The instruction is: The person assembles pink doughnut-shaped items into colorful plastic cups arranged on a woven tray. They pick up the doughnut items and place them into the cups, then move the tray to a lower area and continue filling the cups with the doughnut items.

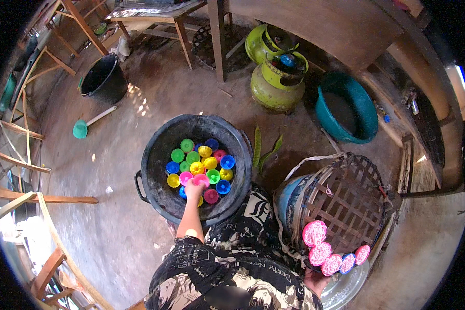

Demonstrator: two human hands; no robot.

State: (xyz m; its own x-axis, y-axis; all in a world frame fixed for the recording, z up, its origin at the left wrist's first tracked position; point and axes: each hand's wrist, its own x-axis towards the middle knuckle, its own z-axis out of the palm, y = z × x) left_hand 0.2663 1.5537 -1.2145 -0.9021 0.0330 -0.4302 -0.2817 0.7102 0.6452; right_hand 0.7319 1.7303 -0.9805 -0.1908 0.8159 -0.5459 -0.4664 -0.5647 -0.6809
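My left hand (194,190) reaches into a large dark tub (157,201) and has its fingers closed on a pink fluted cup mould (201,180). Around it in the tub lie several similar small moulds in green, blue, yellow and pink, such as a yellow one (197,167). At the lower right my right hand (316,282) is partly hidden beneath a row of pink-and-white ruffled rounds (320,253); one round has a blue rim. These rounds form an arc by the edge of a woven basket (341,201). What the right fingers grip is hidden.
A clear, shallow bowl (349,289) sits beside my right hand. Green gas cylinders (276,88) and a teal basin (369,116) stand beyond the tub. A black bucket (106,82) and a green long-handled dipper (80,129) are at far left. Wooden frames line the left side.
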